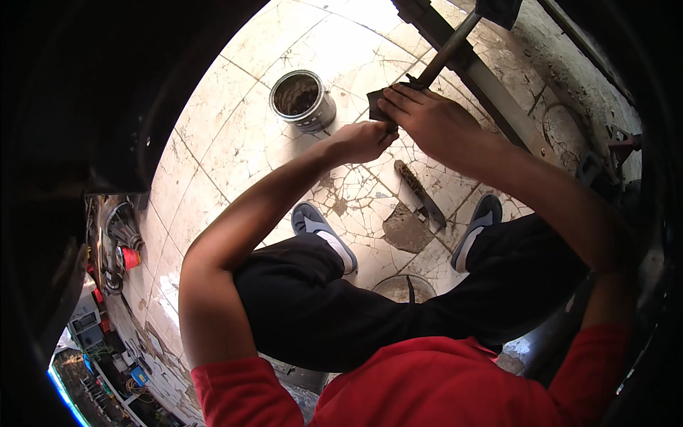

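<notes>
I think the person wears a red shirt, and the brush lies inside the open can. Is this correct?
Not fully: the brush is not inside the open can. The head view shows it on the tiled floor, to the right of the can and nearer to the person. The person does wear a red shirt.

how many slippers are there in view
2: one slipper on the person's left foot, the other slipper on the right foot. More could be hidden in the dark areas.
</notes>
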`<state>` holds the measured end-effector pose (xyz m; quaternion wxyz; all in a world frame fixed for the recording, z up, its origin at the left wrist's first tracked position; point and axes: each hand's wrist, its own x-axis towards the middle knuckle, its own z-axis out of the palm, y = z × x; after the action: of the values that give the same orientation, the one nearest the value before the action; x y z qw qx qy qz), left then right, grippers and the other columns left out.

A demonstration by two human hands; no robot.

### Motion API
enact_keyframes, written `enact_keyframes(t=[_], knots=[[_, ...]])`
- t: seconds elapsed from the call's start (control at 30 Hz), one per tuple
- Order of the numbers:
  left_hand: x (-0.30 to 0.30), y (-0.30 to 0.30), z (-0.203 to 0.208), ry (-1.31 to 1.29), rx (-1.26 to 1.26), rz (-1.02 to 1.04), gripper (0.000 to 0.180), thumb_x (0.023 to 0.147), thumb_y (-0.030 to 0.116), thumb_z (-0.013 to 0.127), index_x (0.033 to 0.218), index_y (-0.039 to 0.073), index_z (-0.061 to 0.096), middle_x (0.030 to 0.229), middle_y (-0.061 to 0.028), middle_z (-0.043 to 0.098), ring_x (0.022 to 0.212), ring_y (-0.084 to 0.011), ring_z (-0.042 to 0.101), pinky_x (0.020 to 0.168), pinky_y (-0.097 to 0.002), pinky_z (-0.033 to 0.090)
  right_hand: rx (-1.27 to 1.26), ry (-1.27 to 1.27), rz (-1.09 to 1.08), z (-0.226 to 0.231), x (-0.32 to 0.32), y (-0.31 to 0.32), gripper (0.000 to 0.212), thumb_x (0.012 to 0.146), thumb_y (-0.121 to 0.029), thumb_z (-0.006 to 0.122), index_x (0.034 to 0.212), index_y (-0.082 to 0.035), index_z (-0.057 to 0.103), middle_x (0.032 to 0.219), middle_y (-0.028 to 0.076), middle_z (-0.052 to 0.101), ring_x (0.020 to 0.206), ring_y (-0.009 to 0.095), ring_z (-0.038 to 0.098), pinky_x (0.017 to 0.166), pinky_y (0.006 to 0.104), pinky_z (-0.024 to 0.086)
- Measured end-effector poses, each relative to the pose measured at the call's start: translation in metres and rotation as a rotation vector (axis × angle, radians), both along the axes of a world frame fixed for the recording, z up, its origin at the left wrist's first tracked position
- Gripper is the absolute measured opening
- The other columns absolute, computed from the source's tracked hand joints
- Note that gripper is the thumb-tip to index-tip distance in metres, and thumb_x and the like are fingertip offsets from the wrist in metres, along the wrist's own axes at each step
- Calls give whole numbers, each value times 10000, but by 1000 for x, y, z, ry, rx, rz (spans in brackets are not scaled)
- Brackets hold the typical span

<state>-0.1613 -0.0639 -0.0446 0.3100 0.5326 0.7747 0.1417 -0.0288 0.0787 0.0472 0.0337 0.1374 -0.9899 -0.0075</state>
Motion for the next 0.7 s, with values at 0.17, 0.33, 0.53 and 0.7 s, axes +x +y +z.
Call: enact_keyframes(t=[0.17, 0.33, 0.53, 0.7], knots=[[-3, -9, -4, 43, 117, -94, 337, 1024, 326, 429, 1047, 47, 616, 918, -195, 684, 868, -393, 669, 751, -480, 531, -35, -49, 26, 4, -6, -4, 446, 875, -41, 561, 1315, 26, 545, 1372, 185, 555, 1307, 301, 512, 1099, 381, 424], [-3, -7, 1, 89, 79, -90, 313, 1025, 293, 429, 1137, 44, 581, 966, -186, 682, 881, -367, 676, 760, -456, 536, 30, -199, -60, 15, -9, -9, 436, 869, -15, 567, 1304, 12, 553, 1350, 160, 573, 1272, 277, 544, 1040, 354, 484], [-4, -8, -11, 85, 115, -72, 351, 1027, 352, 414, 1102, 56, 587, 922, -188, 692, 847, -391, 671, 704, -478, 535, -89, -209, 14, 14, -20, 1, 416, 863, -16, 584, 1273, 47, 560, 1333, 202, 576, 1264, 305, 552, 1028, 349, 492], [-4, -3, -1, 137, 12, -95, 375, 1034, 378, 399, 1072, 64, 603, 901, -183, 694, 829, -393, 671, 696, -478, 538, 53, 114, 121, -3, -9, 2, 334, 828, -87, 657, 1136, 28, 594, 1128, 156, 645, 1117, 266, 620, 901, 333, 547]])
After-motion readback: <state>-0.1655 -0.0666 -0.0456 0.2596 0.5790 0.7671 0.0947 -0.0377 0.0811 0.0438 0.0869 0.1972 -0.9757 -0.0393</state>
